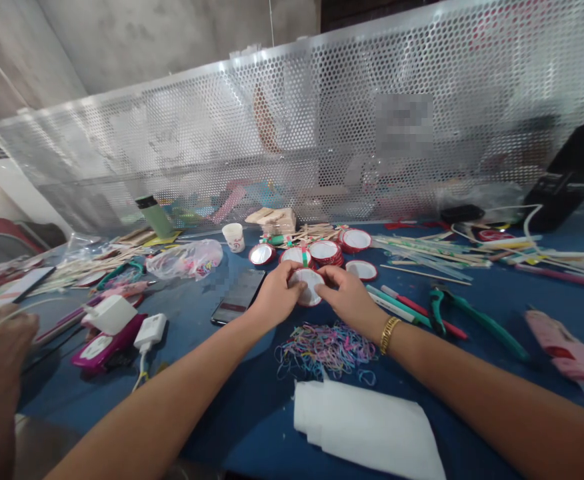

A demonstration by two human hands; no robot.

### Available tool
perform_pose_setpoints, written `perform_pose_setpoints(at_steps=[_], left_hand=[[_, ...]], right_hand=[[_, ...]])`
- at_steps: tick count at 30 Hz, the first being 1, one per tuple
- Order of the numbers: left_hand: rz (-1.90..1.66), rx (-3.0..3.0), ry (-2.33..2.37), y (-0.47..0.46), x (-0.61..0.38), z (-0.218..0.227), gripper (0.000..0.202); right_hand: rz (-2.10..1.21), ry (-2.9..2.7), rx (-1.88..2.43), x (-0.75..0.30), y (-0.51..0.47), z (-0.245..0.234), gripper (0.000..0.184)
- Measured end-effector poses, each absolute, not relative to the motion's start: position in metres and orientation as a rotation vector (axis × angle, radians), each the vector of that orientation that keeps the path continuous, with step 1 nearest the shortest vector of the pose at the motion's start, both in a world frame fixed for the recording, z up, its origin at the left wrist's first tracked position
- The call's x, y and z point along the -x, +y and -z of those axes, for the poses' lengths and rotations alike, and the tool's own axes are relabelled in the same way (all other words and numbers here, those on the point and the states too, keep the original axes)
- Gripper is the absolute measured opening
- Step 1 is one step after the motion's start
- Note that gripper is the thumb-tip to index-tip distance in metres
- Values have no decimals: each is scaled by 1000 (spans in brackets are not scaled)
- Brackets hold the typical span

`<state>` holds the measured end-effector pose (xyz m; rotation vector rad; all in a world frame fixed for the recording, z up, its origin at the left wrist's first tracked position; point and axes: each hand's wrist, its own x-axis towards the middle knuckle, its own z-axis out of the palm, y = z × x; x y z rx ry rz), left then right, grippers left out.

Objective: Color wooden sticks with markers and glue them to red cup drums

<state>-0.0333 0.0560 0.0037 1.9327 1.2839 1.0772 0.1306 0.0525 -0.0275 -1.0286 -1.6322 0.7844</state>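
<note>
Both my left hand and my right hand pinch the edges of a round white disc with a red rim. Thumbs rest on its near face, while the other fingers are partly hidden behind it. Just beyond stand stacks of similar red-rimmed discs, one with a green and red strip by it. A single disc lies right of my fingers. Below my hands spreads a heap of thin coloured rubber bands. A folded white sheet lies nearest me.
A phone, paper cup and green bottle are left of centre. Chargers lie farther left, near another person's hand. Pens, green-handled pliers and a pink glue gun lie right. A perforated metal screen stands behind.
</note>
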Motion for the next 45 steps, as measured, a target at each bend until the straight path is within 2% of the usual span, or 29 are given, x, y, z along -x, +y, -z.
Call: perform_pose_setpoints(at_steps=[5, 17, 22, 33, 45], left_hand=[[-1013, -2078, 1372, 49, 32, -10, 22], [-1089, -1865, 1348, 50, 30, -11, 38], [-1095, -1856, 1327, 51, 30, -10, 39], [-1133, -1849, 1369, 51, 32, -9, 10], [-1112, -1722, 1350, 55, 36, -7, 7]], right_hand=[[-806, -1608, 1035, -130, 53, 30, 20], [-812, -1610, 1040, -133, 46, 17, 19], [-703, -1598, 1111, -134, 41, 9, 26], [-640, -1658, 1121, -130, 44, 20, 22], [-607, -1741, 1131, -129, 42, 20, 13]])
